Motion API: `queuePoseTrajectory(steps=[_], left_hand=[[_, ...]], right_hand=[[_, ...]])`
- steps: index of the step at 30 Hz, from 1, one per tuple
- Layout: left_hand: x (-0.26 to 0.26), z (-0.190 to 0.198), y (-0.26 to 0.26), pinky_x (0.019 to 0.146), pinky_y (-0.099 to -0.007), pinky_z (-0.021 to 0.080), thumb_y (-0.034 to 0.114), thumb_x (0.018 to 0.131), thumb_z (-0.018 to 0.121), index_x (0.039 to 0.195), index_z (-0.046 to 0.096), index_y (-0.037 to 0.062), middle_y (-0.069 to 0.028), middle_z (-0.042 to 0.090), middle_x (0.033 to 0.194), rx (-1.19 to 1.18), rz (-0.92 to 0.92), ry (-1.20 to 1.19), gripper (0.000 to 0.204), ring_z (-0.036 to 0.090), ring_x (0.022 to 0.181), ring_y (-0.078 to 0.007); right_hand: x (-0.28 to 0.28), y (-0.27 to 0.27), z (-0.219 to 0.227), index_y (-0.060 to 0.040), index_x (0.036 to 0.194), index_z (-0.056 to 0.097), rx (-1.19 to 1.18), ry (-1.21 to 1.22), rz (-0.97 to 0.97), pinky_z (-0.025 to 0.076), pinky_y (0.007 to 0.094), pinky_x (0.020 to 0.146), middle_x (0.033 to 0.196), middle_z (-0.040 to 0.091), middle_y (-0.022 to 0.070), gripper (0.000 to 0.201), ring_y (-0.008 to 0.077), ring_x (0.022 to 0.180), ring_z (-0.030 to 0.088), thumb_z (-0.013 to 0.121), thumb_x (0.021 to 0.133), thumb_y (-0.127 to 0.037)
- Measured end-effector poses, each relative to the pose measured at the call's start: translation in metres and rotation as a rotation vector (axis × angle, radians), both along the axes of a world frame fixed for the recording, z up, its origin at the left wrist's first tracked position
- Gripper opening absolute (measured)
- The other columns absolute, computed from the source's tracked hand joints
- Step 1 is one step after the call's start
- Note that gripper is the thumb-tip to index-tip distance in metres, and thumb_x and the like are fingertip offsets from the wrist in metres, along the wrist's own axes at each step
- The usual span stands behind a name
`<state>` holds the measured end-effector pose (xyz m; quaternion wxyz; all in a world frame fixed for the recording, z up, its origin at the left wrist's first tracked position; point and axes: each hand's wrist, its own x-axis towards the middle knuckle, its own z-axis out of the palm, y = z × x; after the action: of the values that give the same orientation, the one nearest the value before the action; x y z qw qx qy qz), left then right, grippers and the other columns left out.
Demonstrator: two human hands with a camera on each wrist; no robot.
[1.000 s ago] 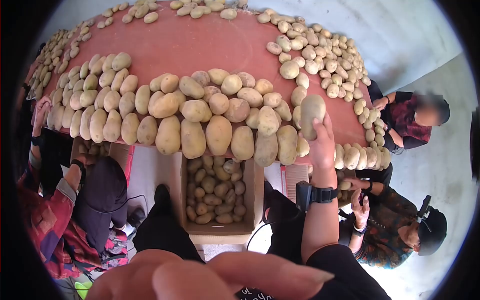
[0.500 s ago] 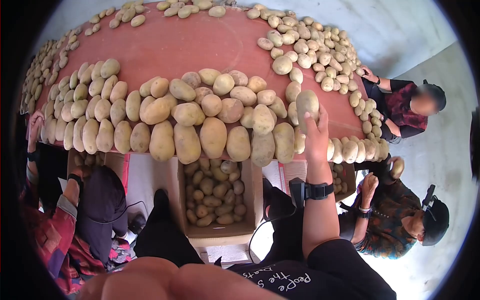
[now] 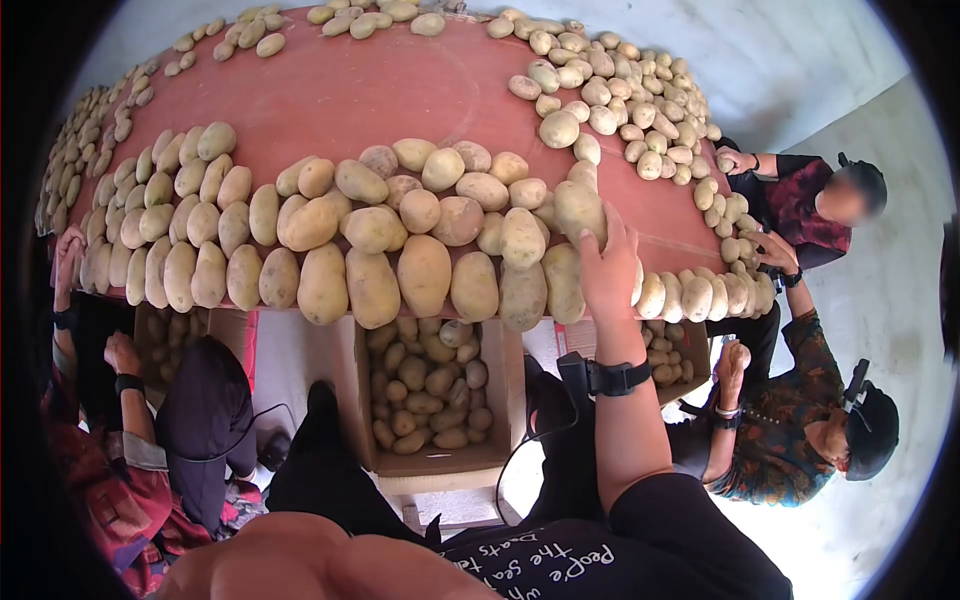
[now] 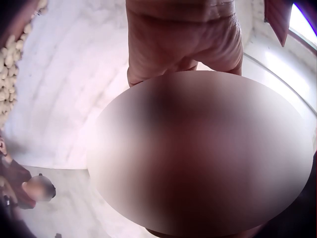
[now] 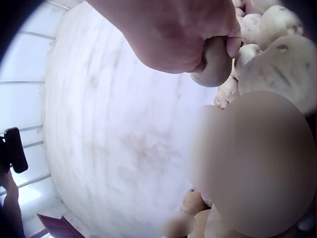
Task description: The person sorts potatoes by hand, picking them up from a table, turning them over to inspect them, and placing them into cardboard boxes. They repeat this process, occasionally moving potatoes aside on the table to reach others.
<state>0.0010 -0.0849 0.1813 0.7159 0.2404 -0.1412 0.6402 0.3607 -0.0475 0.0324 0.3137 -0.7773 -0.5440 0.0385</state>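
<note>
My right hand [image 3: 612, 268] grips a large potato [image 3: 578, 208], thumb and fingers round its near end. In the head view this potato overlaps the right end of the potato rows along the table's front edge. The right wrist view shows the same potato [image 5: 213, 64] under the curled fingers, close beside other potatoes [image 5: 277, 69]. My left hand [image 4: 185, 39] is raised near my head, away from the table, its fingers mostly hidden behind a blurred patch. Its blurred skin fills the bottom of the head view. I cannot tell whether it holds anything.
A red table [image 3: 390, 90] bears potatoes in rows at the front and a heap [image 3: 650, 110] at the back right. Between my legs stands a cardboard box [image 3: 440, 462] of potatoes. People sit at both sides, with more boxes [image 3: 685, 365] by them.
My right hand has moved left and lowered the upright potato onto the right end of the rows. The left hand's fingers, seen large earlier, have drawn back toward the lower left.
</note>
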Motion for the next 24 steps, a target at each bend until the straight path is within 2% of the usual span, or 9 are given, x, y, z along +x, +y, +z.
queuePoseTrajectory(steps=[3,9,15,19,20,23,24], left_hand=[[-0.002,0.0,0.001,0.095,-0.0387,0.043,-0.004,0.066,0.069,0.077,0.059,0.0093,-0.0049,0.057,0.093,-0.002,-0.003,-0.006,0.02,0.051,0.102,-0.0229],[-0.012,-0.001,0.004,0.094,-0.0375,0.044,-0.008,0.063,0.07,0.075,0.059,0.0091,-0.0048,0.057,0.091,-0.018,0.004,-0.019,0.023,0.052,0.099,-0.022],[-0.012,0.0,-0.001,0.092,-0.0364,0.045,-0.011,0.06,0.07,0.073,0.059,0.009,-0.0048,0.056,0.089,-0.028,0.017,-0.028,0.026,0.053,0.095,-0.0212],[-0.009,0.001,-0.007,0.091,-0.0356,0.046,-0.014,0.058,0.07,0.071,0.059,0.0088,-0.0047,0.056,0.088,-0.045,0.003,-0.058,0.029,0.053,0.093,-0.0207],[-0.008,0.001,-0.011,0.091,-0.0354,0.046,-0.014,0.057,0.07,0.071,0.059,0.0088,-0.0047,0.056,0.088,-0.045,-0.004,-0.067,0.029,0.053,0.093,-0.0205],[-0.01,0.002,-0.018,0.09,-0.0348,0.047,-0.016,0.055,0.07,0.07,0.059,0.0087,-0.0047,0.056,0.087,-0.057,-0.007,-0.102,0.031,0.054,0.091,-0.0201],[-0.011,0.003,-0.02,0.09,-0.0346,0.047,-0.017,0.055,0.07,0.07,0.059,0.0087,-0.0047,0.056,0.087,-0.061,-0.008,-0.112,0.031,0.054,0.091,-0.02]], right_hand=[[-0.005,0.0,0.008,0.0002,0.132,0.049,0.023,0.061,0.009,0.041,0.0429,0.1,0.129,0.048,0.0236,0.047,0.0372,0.115,0.051,0.057,0.089,-0.019],[0.015,0.005,-0.011,-0.0017,0.126,0.054,0.099,0.127,0.014,0.043,0.0416,0.096,0.117,0.058,0.0217,0.041,0.0352,0.112,0.053,0.057,0.089,-0.019],[0.013,0.005,-0.01,0.0002,0.124,0.055,0.11,0.24,0.013,0.042,0.0412,0.097,0.114,0.059,0.0211,0.039,0.0343,0.109,0.054,0.057,0.089,-0.017],[0.003,0.0,-0.003,0.0009,0.121,0.056,0.277,-0.039,0.01,0.041,0.0425,0.097,0.114,0.059,0.0199,0.038,0.0359,0.108,0.054,0.057,0.087,-0.016],[-0.006,-0.002,0.006,0.0016,0.116,0.058,0.367,-0.041,0.033,0.043,0.0413,0.094,0.112,0.06,0.0191,0.032,0.0338,0.106,0.055,0.056,0.087,-0.011],[-0.042,-0.019,0.033,0.0022,0.11,0.06,0.603,-0.014,0.266,0.047,0.0387,0.088,0.107,0.06,0.0186,0.025,0.0308,0.099,0.058,0.055,0.085,-0.004],[-0.051,-0.024,0.036,0.0005,0.105,0.06,0.676,-0.09,0.429,0.049,0.0362,0.081,0.103,0.062,0.0161,0.022,0.0289,0.091,0.06,0.054,0.084,0.002]])
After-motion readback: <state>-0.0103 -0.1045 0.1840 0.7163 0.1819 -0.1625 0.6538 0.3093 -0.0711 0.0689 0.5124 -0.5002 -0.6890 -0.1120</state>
